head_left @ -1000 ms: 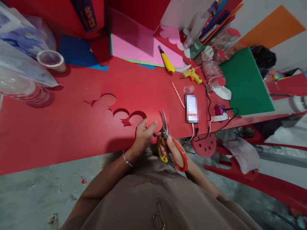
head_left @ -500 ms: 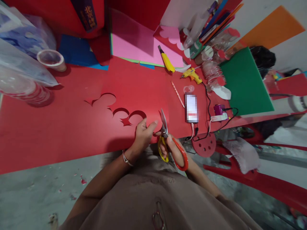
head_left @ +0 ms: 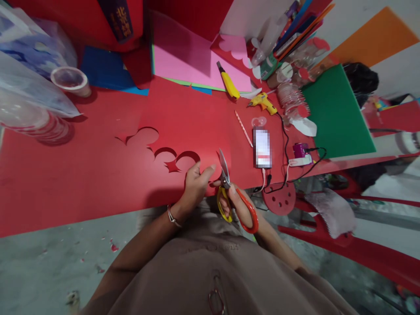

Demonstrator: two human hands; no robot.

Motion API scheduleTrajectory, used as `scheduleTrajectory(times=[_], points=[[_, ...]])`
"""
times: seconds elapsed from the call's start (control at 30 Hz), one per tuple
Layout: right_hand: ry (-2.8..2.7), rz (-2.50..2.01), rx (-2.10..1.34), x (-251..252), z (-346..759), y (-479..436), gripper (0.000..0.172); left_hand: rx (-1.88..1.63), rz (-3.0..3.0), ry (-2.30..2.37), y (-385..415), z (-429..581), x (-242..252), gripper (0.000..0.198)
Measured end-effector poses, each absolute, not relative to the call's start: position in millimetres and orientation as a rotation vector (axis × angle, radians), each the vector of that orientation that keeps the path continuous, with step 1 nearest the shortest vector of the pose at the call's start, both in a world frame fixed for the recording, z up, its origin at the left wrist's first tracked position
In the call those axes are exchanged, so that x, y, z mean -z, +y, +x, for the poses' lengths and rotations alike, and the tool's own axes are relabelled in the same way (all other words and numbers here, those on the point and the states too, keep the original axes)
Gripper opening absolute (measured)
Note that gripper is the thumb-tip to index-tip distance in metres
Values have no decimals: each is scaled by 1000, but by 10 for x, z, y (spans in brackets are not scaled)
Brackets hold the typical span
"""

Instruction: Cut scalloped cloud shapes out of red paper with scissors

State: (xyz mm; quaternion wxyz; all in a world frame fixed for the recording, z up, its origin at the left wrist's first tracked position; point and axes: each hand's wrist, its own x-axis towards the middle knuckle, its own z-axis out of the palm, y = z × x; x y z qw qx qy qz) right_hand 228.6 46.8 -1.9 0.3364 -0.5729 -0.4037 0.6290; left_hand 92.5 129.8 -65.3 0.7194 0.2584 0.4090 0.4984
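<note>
My left hand [head_left: 196, 184] pinches a sheet of red paper [head_left: 187, 118] near its lower edge, thumb on top. That edge is cut in rounded scallops. My right hand [head_left: 239, 204] grips scissors [head_left: 225, 173] with one orange-red and one yellow handle. Their blades point away from me and meet the paper just right of my left thumb; the lower blade is partly hidden. Small red scraps [head_left: 172, 166] lie by the scalloped edge on the red table [head_left: 82, 175].
A phone [head_left: 262, 148] on a cable, a pencil [head_left: 243, 128], a yellow glue gun [head_left: 263, 103] and a yellow cutter [head_left: 229, 82] lie to the right. Pink paper [head_left: 183, 48] is behind. A cup [head_left: 70, 81] and plastic bottle [head_left: 36, 120] stand left.
Almost nothing differs. The scissors and my right hand have shifted very slightly; my left hand keeps its place on the red paper.
</note>
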Motion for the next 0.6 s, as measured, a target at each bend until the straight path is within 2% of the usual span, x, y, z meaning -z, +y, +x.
scheduleTrajectory(times=[0.2,0.6], points=[[-1065,-1487,-1623,14,2292,478,67,-1098,576,878,1309,924,627,31],[-1034,-1476,-1651,12,2293,472,66,-1081,514,921,1304,899,569,42]])
